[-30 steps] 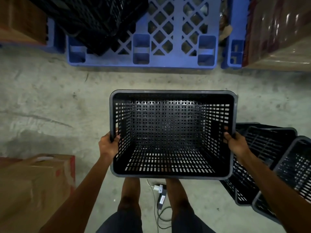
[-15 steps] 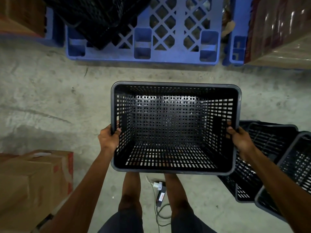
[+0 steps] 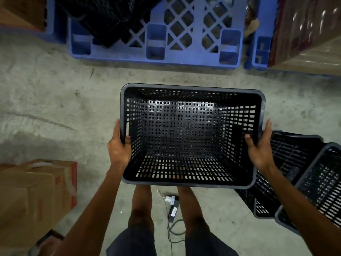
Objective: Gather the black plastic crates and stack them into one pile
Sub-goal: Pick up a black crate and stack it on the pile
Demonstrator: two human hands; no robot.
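Observation:
I hold an empty black perforated plastic crate (image 3: 191,137) level in front of me, above the concrete floor. My left hand (image 3: 119,148) grips its left rim, thumb inside. My right hand (image 3: 259,145) grips its right rim the same way. Two more black crates lie tilted and nested on the floor at the right: one (image 3: 287,163) just past my right hand, another (image 3: 324,182) at the frame's edge. A dark pile of black crates (image 3: 103,15) rests on the blue pallet at the top left, partly cut off.
A blue plastic pallet (image 3: 184,39) lies ahead. A wrapped carton stack (image 3: 310,34) stands at the top right. A cardboard box (image 3: 31,196) sits at the lower left. A small charger with a cable (image 3: 172,206) lies between my legs.
The crate in my hands has moved forward and slightly up, closer to the blue pallet. My grip on both rims has shifted, with the fingers now stretched along the sides.

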